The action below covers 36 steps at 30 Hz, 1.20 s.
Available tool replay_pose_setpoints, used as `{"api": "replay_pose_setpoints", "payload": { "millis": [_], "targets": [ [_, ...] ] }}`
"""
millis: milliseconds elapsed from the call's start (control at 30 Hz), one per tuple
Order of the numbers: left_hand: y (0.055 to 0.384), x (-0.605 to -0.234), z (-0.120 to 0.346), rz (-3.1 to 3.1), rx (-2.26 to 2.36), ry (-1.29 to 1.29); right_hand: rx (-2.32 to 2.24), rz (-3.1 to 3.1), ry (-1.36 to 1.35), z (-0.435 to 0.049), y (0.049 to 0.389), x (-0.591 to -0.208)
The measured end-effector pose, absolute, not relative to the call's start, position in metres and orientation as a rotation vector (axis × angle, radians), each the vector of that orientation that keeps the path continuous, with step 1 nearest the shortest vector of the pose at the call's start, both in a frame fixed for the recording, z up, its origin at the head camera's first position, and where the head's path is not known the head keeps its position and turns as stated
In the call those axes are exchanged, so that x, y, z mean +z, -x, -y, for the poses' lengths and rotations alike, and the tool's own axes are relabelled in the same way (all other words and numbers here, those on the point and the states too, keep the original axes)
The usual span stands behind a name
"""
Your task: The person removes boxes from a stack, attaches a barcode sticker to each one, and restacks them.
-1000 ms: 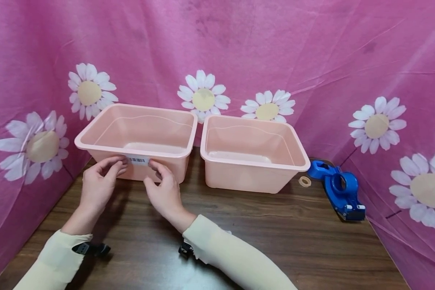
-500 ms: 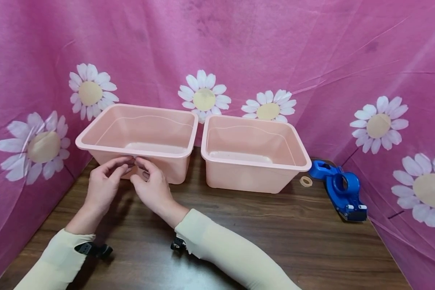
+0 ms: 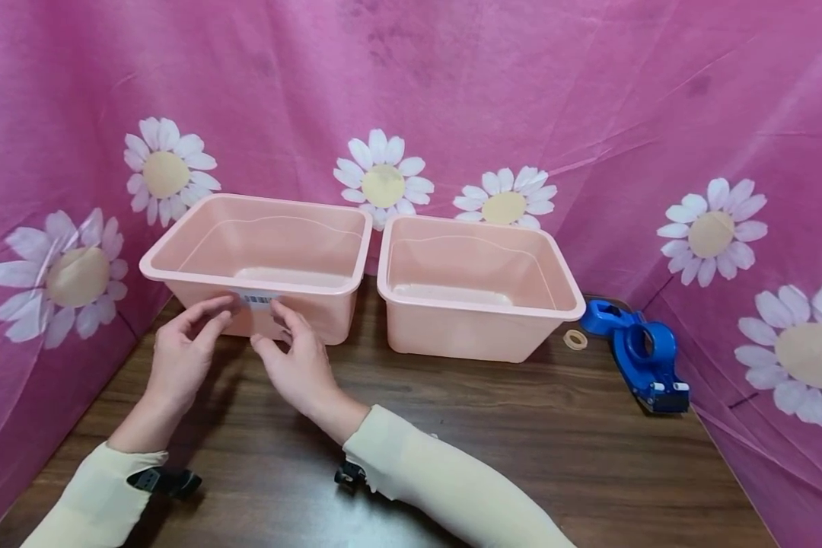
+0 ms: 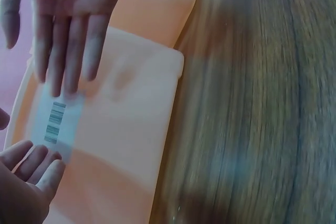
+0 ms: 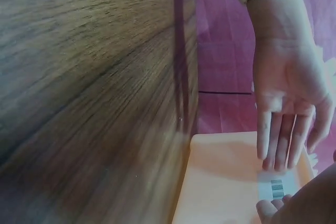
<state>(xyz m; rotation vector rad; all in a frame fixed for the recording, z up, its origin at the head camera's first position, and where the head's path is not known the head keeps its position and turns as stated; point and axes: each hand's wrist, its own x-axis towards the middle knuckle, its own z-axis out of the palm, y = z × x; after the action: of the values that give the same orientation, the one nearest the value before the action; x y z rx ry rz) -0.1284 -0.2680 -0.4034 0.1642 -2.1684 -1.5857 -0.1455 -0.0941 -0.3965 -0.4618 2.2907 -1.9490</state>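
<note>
A white barcode label [image 3: 256, 299] lies on the front wall of the left pink plastic bin [image 3: 260, 202], just under its rim. My left hand [image 3: 185, 354] touches the label's left end with loosely bent fingers. At the right end are the fingertips of my right hand [image 3: 300, 361], its thumb held apart below. In the left wrist view the barcode label [image 4: 55, 121] shows between both hands, lying flat against the bin wall. The right wrist view shows my left hand [image 5: 289, 85] palm-out with fingers extended to the label.
A second pink bin [image 3: 479, 335] stands close on the right. Beyond it lie a small tan tape roll [image 3: 575, 339] and a blue tape dispenser [image 3: 647, 358]. A pink flowered cloth [image 3: 411, 91] surrounds the wooden table [image 3: 520, 434].
Half a second ago my right hand slid left across the label, its fingertips meeting the left hand's and covering it. It has since moved back right, and the barcode shows again.
</note>
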Motion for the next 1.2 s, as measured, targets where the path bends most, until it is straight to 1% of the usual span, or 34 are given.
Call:
{"api": "replay_pose_setpoints", "payload": {
  "millis": [167,333,467,633,800,1000,1200],
  "targets": [
    [0.134,-0.402,0.26,2.186,-1.642,-0.121,-1.903,-2.303,0.461,0.109,0.149,-0.393],
    [0.137,-0.401,0.259,2.164,-1.674,-0.161,-1.92,-2.301,0.403,0.118,0.154,-0.392],
    [0.138,-0.401,0.266,2.075,-1.746,-0.155,-1.952,-2.272,0.384,0.114,0.157,-0.392],
    [0.134,-0.402,0.279,1.899,-1.906,-0.085,-1.948,-2.3,0.399,0.107,0.157,-0.393],
    [0.13,-0.405,0.283,1.835,-1.952,-0.051,-1.93,-2.337,0.415,0.097,0.155,-0.394],
    [0.134,-0.403,0.267,2.0,-1.853,0.007,-1.924,-2.326,0.464,0.102,0.156,-0.392],
    [0.139,-0.4,0.263,2.121,-1.707,-0.105,-1.925,-2.326,0.353,0.114,0.159,-0.389]
  ]
}}
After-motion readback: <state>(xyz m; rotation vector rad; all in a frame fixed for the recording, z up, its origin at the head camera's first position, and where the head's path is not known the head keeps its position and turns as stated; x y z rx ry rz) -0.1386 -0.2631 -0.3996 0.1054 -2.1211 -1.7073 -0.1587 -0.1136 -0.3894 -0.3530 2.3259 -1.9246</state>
